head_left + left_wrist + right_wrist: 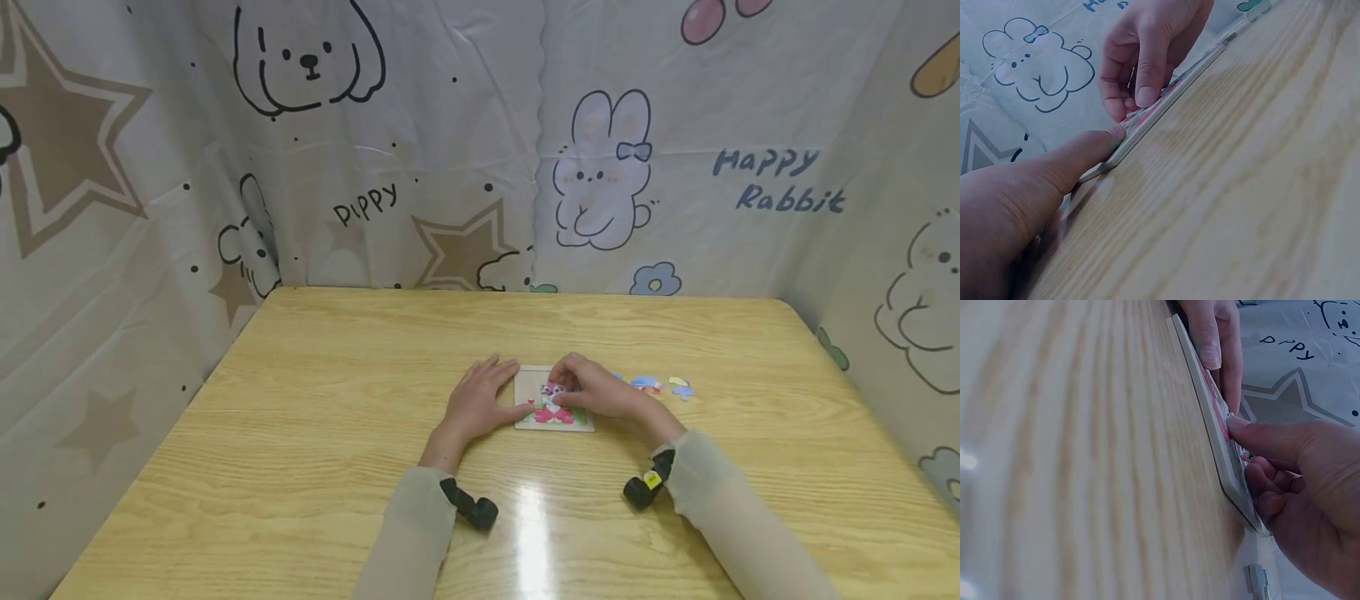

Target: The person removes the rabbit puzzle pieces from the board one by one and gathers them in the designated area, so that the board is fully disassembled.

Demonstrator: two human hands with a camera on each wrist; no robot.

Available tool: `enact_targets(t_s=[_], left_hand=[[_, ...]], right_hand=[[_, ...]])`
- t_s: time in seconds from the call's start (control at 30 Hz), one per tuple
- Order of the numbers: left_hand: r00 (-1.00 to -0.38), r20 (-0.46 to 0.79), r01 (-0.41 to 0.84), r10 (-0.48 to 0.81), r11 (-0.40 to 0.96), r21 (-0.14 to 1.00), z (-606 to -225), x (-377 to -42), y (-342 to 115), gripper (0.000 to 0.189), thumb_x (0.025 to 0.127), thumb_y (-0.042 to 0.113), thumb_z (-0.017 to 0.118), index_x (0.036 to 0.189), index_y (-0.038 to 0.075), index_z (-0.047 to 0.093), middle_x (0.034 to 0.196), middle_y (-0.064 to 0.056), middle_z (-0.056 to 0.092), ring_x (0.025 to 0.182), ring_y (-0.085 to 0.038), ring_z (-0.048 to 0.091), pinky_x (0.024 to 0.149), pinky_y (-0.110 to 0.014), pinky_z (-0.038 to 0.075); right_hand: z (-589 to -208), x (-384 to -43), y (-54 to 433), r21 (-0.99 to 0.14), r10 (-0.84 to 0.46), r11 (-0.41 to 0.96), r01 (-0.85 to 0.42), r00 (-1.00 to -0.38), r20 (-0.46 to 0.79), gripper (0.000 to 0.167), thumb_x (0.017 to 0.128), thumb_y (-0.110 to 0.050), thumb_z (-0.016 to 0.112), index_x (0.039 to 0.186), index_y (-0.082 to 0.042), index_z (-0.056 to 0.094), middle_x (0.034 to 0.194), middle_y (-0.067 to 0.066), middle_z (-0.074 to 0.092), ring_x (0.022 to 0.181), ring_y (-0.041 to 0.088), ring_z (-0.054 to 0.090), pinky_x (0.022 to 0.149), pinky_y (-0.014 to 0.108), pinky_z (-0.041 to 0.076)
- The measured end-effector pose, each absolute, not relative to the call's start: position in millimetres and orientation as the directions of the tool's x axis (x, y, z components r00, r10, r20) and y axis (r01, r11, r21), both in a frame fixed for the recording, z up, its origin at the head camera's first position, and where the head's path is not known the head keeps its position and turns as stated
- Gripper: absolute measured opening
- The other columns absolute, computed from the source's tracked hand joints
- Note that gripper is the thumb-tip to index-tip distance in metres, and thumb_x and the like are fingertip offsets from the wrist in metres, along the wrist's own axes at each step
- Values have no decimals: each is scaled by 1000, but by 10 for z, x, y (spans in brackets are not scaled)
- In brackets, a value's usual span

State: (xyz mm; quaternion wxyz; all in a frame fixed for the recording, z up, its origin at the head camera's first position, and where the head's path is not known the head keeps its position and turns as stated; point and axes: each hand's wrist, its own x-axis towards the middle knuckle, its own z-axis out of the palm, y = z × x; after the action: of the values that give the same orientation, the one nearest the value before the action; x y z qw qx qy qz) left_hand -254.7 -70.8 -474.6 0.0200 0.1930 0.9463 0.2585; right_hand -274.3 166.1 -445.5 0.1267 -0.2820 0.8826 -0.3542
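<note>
A small jigsaw board point(527, 386) with a pale rim lies flat on the table, its lower part filled with a pink, white and green picture. My left hand point(474, 405) is at the board's left side, fingers spread and fairly straight, and the thumb point(1094, 145) rests on the board's edge. From the right, my right hand point(606, 392) reaches over the board. Its thumb point(1263, 433) and curled fingers pinch a puzzle piece point(553, 389) with a pink cartoon face, right at the picture's surface. The hand covers the board's upper right part.
Several loose puzzle pieces point(647, 383) in blue, red and yellow lie right of the board, partly behind my right hand. The wooden table point(337, 367) reaches back to a printed curtain point(450, 150). Black wrist cameras point(480, 512) sit on both cuffs.
</note>
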Motion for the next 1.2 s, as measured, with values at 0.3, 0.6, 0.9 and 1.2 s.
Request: enact_targets(t_s=[0.3,0.6,0.9,1.2], left_hand=[[-924,64,358,378,790,497,-4731,-2545,-704,79,85,60,65,149,20,42,156,5,41,153,-20,23,129,-40,13],[-922,62,360,383,787,500,-4724,-2554,-698,79,85,59,65,149,20,43,156,4,41,153,-20,22,129,-40,13],[-926,61,352,373,793,497,-4729,-2543,-697,79,85,60,65,149,20,43,156,3,42,152,-21,23,129,-41,15],[-929,54,345,367,800,491,-4732,-2543,-696,80,84,62,65,149,21,42,156,5,41,153,-20,23,129,-39,14]], right_hand=[[-4421,-2691,1643,-685,-586,583,-437,-810,19,25,92,-11,67,112,-4,55,99,9,54,87,16,50,72,19,47],[-4404,-2644,1620,-665,-584,577,-474,-809,70,27,91,-9,68,115,-6,55,106,8,61,96,17,57,84,29,53],[-4445,-2619,1616,-733,-526,543,-410,-847,84,25,91,-5,66,114,-6,56,109,11,63,100,22,62,82,25,56],[-4509,-2576,1758,-789,-439,531,-308,-897,55,25,93,-6,65,116,-9,57,115,11,64,105,24,64,91,32,58]])
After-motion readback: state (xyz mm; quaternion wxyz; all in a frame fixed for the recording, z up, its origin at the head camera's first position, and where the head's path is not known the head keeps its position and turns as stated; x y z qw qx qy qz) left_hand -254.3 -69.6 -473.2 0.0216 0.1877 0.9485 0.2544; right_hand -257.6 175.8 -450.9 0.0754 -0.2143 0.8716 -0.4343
